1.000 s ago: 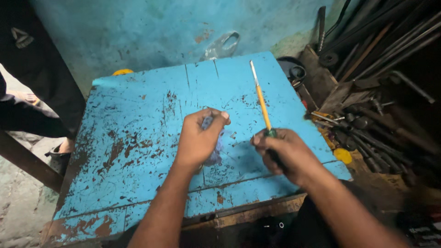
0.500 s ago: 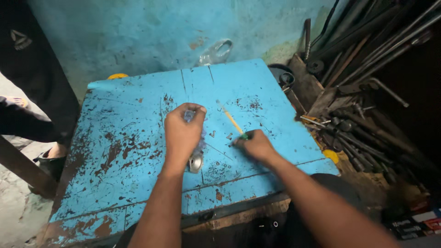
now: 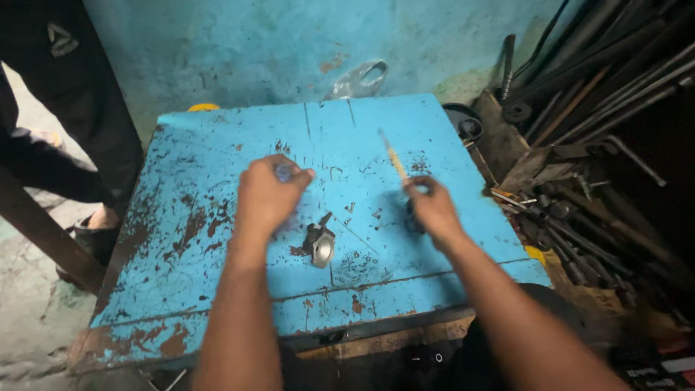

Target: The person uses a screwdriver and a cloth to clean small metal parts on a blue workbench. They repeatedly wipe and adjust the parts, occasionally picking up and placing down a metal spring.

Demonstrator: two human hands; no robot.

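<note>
The right hand (image 3: pixel 433 206) is pinching a thin yellow-handled tool (image 3: pixel 394 158) by its lower end, shaft tilting up and away. The left hand (image 3: pixel 266 195) is curling its fingers around a small object, blurred beyond telling. Both are hovering over the chipped blue table (image 3: pixel 203 152). A small metal fitting (image 3: pixel 319 244) is lying between them, nearer the left wrist.

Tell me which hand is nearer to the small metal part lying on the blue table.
Left. The left hand is just up and left of the metal part, almost over it. The right hand, holding a thin yellow-handled tool, is farther off to the right.
</note>
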